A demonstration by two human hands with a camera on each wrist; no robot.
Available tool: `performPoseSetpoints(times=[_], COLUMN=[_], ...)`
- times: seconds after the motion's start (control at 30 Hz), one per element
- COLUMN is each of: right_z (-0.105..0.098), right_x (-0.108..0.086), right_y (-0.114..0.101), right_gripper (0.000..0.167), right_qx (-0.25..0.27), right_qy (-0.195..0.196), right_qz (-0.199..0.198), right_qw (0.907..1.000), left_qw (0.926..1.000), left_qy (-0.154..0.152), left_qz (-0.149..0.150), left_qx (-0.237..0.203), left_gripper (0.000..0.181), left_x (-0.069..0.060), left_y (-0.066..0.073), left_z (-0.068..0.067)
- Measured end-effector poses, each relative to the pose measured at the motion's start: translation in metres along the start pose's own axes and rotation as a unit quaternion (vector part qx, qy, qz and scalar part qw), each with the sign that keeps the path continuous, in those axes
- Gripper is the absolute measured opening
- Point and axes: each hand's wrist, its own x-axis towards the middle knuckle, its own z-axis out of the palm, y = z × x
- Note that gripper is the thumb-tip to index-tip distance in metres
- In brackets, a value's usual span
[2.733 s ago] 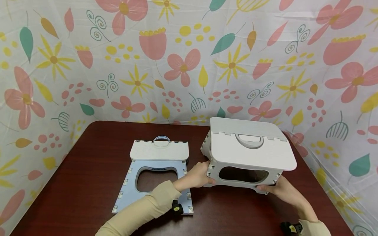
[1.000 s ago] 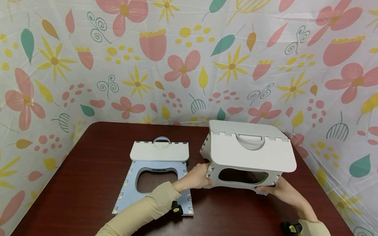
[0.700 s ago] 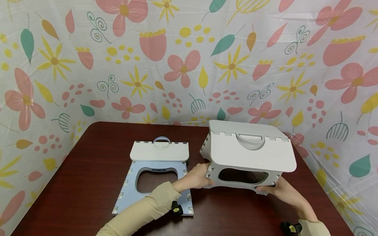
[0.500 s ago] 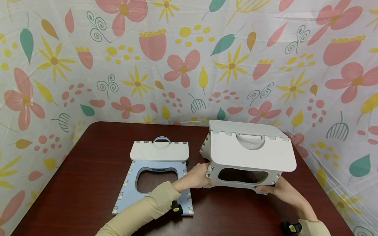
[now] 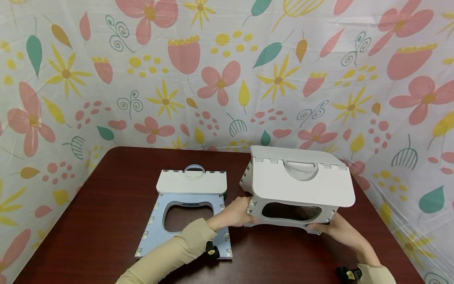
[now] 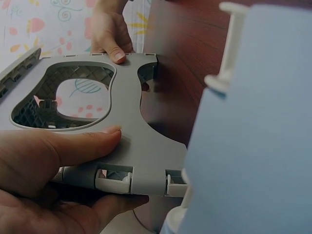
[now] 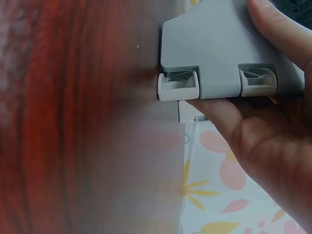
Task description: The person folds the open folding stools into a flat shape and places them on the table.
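Note:
A grey-white folding step stool [image 5: 301, 185] stands unfolded at the right of the table, its two top panels meeting at a slight ridge with a handle in the middle. My left hand [image 5: 238, 212] grips its near left corner, thumb on the front leg panel [image 6: 131, 112] and fingers behind the edge. At the near right corner my right hand [image 5: 337, 228] holds the same panel, thumb in front and fingers round the side, as the right wrist view also shows. Beneath my left forearm lies a second folding stool [image 5: 193, 182], blue and white, folded flat.
The dark red-brown table [image 5: 106, 213] carries both stools. A flowered curtain [image 5: 220, 79] hangs behind it and along both sides, close to the white stool's right side. The flat blue stool's handle [image 5: 194, 168] sticks out at its far end.
Since the earliest frame, the white stool's top has sunk a little at the ridge and its near panel tilts slightly more. Both hands keep their grip; over the last second almost nothing moves.

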Motion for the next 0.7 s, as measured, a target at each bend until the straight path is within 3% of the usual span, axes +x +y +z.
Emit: performPoseSetpoints(times=[0.7], right_z=[0.0013], right_x=[0.0], right_y=[0.0011], right_gripper=[0.059], right_qx=[0.0], right_qy=[0.008], right_qz=[-0.001], right_qw=[1.0], left_qw=[1.0], left_qy=[-0.002], left_qz=[0.006], left_qx=[-0.002], left_gripper=[0.047], left_x=[-0.0008], left_y=[-0.0003], left_z=[-0.0009])
